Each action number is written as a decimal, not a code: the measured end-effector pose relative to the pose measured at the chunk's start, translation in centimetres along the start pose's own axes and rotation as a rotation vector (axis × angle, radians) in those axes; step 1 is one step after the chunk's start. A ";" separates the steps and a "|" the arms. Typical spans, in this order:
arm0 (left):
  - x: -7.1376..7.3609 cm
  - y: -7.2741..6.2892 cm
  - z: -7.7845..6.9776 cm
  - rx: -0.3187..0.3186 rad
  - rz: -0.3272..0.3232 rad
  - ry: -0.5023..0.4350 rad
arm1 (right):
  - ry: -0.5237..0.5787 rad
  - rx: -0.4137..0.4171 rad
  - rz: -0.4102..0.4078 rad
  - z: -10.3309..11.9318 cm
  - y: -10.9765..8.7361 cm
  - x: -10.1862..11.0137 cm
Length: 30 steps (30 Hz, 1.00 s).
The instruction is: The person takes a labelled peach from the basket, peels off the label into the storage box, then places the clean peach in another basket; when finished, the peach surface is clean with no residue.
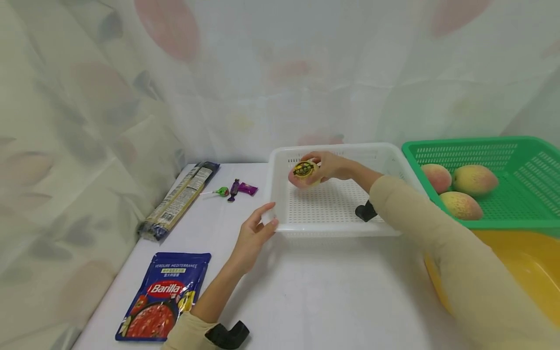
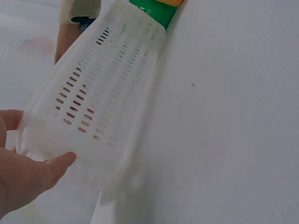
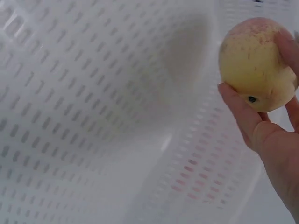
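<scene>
My right hand [image 1: 332, 165] holds a yellow-and-red mango [image 1: 302, 181] inside the white basket [image 1: 332, 227], above its slotted floor. A round black-and-yellow sticker on the mango faces the head camera. In the right wrist view the thumb and fingers are around the mango [image 3: 252, 65], whose dark stem scar shows. At the basket's near left corner, my left hand [image 1: 251, 238] pinches the rim. The left wrist view has the thumb on the outer wall of the basket [image 2: 98, 84], with the other fingers partly hidden past the rim.
Right of the white basket stands a green basket [image 1: 520, 194] with 3 mangoes [image 1: 475, 180]; a yellow basin [image 1: 525, 253] is nearer. On the left lie a long noodle pack [image 1: 179, 199], a lollipop [image 1: 222, 191], wrapped candies [image 1: 248, 188] and a blue Barilla sauce pouch [image 1: 164, 296].
</scene>
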<state>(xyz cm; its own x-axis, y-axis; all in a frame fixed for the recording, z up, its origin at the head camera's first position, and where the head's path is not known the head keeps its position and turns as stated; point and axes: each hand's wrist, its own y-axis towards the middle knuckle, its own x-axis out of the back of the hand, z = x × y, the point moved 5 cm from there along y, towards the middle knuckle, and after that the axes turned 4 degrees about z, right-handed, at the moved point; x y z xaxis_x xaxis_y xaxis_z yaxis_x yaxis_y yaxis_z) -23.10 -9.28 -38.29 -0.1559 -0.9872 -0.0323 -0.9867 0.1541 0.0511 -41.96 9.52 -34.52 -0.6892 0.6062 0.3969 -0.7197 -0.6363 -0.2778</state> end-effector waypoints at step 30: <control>0.4 0.0 -0.4 0.011 0.010 -0.005 | 0.023 0.156 0.039 0.0 -22.0 -10.7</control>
<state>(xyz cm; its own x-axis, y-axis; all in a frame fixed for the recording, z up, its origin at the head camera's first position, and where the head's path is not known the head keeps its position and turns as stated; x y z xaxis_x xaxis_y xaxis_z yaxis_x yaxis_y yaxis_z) -23.15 -9.66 -37.88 -0.1662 -0.9854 -0.0370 -0.9855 0.1647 0.0407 -18.74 17.06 -32.68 -0.7195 0.5891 0.3677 -0.6717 -0.7249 -0.1530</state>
